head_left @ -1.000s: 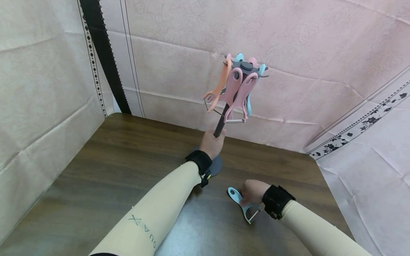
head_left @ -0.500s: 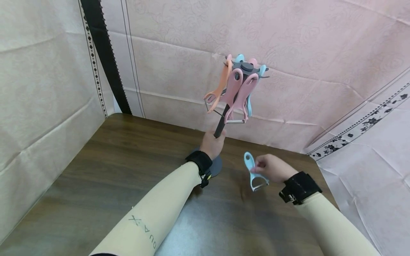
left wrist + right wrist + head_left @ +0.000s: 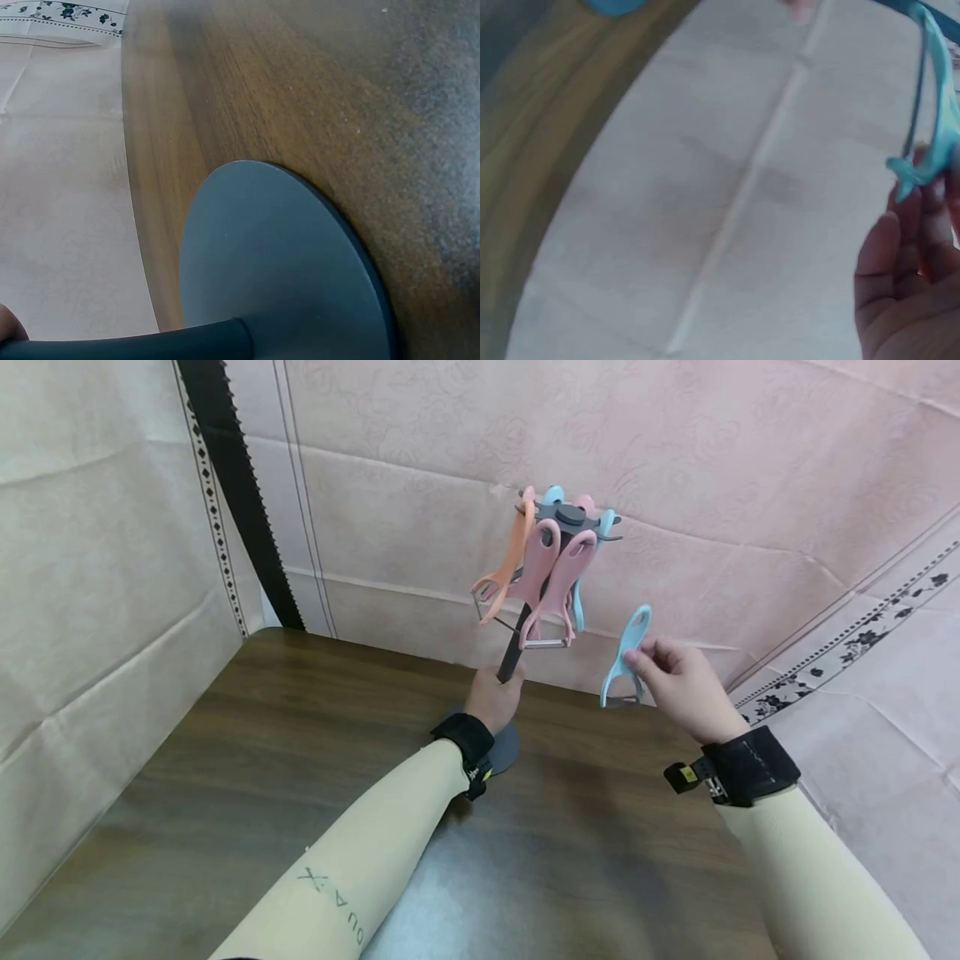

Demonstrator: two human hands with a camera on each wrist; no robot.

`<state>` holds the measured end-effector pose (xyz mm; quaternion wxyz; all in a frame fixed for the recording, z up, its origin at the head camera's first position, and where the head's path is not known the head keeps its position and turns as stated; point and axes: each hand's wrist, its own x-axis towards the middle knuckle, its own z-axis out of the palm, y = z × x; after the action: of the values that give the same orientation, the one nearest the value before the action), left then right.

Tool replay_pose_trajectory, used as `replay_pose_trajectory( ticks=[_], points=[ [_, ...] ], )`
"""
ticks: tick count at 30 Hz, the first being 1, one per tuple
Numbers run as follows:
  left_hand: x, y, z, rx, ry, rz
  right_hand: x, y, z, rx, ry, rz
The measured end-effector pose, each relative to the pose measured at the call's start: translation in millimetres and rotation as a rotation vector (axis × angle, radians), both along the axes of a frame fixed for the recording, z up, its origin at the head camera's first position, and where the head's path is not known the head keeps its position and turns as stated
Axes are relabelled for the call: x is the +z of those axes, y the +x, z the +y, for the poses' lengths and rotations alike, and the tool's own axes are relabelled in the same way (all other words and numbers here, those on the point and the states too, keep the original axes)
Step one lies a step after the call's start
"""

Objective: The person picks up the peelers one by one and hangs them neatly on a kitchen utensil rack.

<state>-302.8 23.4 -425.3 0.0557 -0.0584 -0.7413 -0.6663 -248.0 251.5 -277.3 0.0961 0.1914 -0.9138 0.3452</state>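
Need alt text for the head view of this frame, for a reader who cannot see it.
A right hand pinches a light blue peeler in the air beside a dark stand hung with pink, orange and blue peelers. The left hand grips the stand's pole just above its round base on a brown wooden table, with pink cloth walls behind.

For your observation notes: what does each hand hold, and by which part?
Right hand pinches the blue peeler mid-handle; left hand grips the rack by its pole.
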Motion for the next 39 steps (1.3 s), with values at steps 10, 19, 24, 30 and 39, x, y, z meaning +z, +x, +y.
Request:
replay_pose_trajectory(
  ticks=[10,19,24,30,39],
  points=[
    [-0.4,-0.9,0,0.004,0.009,0.002,40.8,0.9,-23,0.071,-0.204,0.151],
    [-1.2,-1.2,0,0.004,0.021,-0.006,53.1,1.9,-40,0.141,-0.240,0.160],
    [-1.4,-2.7,2,0.000,0.014,-0.011,54.3,1.1,-47,0.185,-0.263,0.144],
    [-1.0,-1.8,0,-0.010,0.022,-0.015,58.5,-0.6,-54,0.191,-0.242,0.146],
    [-1.3,-1.5,1,-0.004,0.023,-0.034,58.0,-4.2,-60,0.210,-0.294,0.139]
  ],
)
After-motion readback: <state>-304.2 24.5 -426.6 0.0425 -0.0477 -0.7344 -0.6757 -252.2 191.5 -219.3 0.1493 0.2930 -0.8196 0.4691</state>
